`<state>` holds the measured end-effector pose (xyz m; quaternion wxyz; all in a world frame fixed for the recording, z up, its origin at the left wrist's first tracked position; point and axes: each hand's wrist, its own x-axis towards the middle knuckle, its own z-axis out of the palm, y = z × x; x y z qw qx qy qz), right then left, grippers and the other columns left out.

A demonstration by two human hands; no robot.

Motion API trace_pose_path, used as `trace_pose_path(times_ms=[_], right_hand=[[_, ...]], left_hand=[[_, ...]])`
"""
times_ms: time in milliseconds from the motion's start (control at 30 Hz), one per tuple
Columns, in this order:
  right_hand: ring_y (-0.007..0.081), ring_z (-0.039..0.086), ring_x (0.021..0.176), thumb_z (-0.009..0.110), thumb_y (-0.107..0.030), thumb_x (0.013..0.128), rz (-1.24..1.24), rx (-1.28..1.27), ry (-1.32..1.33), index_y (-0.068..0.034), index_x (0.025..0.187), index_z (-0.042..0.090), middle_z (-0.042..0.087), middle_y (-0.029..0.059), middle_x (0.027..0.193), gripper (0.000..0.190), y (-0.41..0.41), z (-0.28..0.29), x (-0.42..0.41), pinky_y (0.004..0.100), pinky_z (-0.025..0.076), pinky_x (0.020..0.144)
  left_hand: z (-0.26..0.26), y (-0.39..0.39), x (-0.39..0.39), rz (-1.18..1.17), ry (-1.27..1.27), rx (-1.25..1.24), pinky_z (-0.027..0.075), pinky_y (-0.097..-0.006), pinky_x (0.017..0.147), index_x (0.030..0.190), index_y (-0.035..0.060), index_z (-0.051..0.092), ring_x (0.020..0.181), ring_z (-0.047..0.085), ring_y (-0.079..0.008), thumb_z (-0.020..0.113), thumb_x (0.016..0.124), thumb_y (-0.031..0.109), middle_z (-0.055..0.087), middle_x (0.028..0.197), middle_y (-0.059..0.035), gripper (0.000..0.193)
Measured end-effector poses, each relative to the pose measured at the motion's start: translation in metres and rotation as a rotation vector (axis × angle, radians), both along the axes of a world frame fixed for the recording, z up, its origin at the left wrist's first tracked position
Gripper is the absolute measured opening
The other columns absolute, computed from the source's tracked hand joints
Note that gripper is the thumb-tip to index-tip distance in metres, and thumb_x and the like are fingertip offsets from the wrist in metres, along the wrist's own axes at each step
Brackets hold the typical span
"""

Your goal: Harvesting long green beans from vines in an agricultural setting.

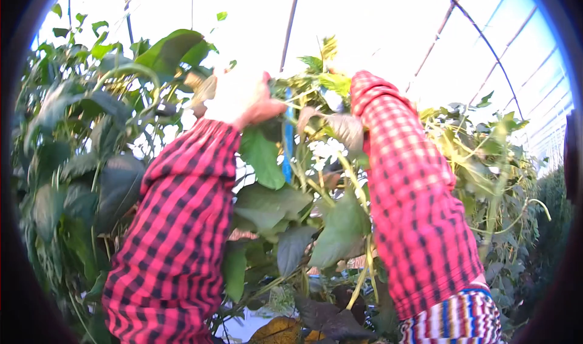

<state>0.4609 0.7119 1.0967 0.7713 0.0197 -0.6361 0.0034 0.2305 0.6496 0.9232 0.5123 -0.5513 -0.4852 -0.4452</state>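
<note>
My left hand [255, 99], partly bleached by glare, is raised beside the leafy top of a climbing bean plant [296, 86]. Its thumb reaches toward thin stems; whether it grips any is unclear. Beyond the checked right sleeve [405, 162], my right hand is lost in glare and foliage near a yellow-green leaf [334, 83]. A blue strip [288, 139] runs upright between my arms. Long pale bean pods [359, 285] hang lower among broad green leaves [341, 230]. A withered leaf [344, 127] lies close to the right cuff.
Dense bean foliage [109, 175] rises on the left, with a curved pod [132, 68] near its top. More vines [483, 162] stand on the right. Thin greenhouse hoops [487, 39] arch overhead. Low down, a brown-yellow leaf [275, 331] sits near a pale sheet [246, 323].
</note>
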Motion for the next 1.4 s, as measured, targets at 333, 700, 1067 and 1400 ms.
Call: trace_pose_path(times_ms=[333, 700, 1067, 1400], right_hand=[[0.0134, 0.056, 0.083, 0.055, -0.012, 0.081, -0.280, 0.088, -0.270, -0.001, 0.114, 0.050, 0.060, 0.0087, 0.093, 0.036, 0.031, -0.086, -0.011, 0.0260, 0.045, 0.071], [0.0073, 0.052, 0.042, 0.055, -0.033, 0.083, -0.533, -0.419, -0.835, -0.001, 0.078, 0.059, 0.056, 0.0031, 0.059, 0.033, -0.060, -0.191, 0.024, 0.0200, 0.040, 0.034], [0.0124, 0.048, 0.041, 0.052, -0.004, 0.074, -0.301, -0.727, -0.650, -0.001, 0.074, 0.056, 0.055, 0.0064, 0.059, 0.005, 0.021, -0.230, 0.019, 0.0245, 0.038, 0.036], [0.0039, 0.043, 0.048, 0.053, -0.015, 0.081, -0.465, -0.520, -0.616, -0.006, 0.078, 0.062, 0.053, -0.0020, 0.063, 0.013, 0.047, -0.231, 0.047, 0.0190, 0.030, 0.038]], left_hand=[[0.008, 0.006, -0.025, 0.148, -0.085, -0.163, 0.028, -0.0451, 0.094, 0.106, 0.0072, 0.059, 0.098, 0.055, -0.0270, 0.062, 0.057, 0.046, 0.061, 0.098, -0.0146, 0.063], [0.006, 0.010, -0.024, 0.165, -0.015, -0.071, 0.033, -0.0405, 0.087, 0.107, 0.0089, 0.059, 0.095, 0.056, -0.0256, 0.061, 0.060, 0.046, 0.061, 0.095, -0.0142, 0.060], [0.005, 0.007, -0.020, 0.120, -0.022, -0.144, 0.031, -0.0451, 0.093, 0.114, 0.0077, 0.054, 0.102, 0.053, -0.0290, 0.061, 0.062, 0.044, 0.057, 0.107, -0.0166, 0.064], [0.018, 0.001, -0.018, -0.135, 0.032, 0.491, 0.033, -0.0309, 0.086, 0.102, 0.0112, 0.061, 0.079, 0.060, -0.0174, 0.058, 0.067, 0.035, 0.064, 0.082, -0.0070, 0.042]])
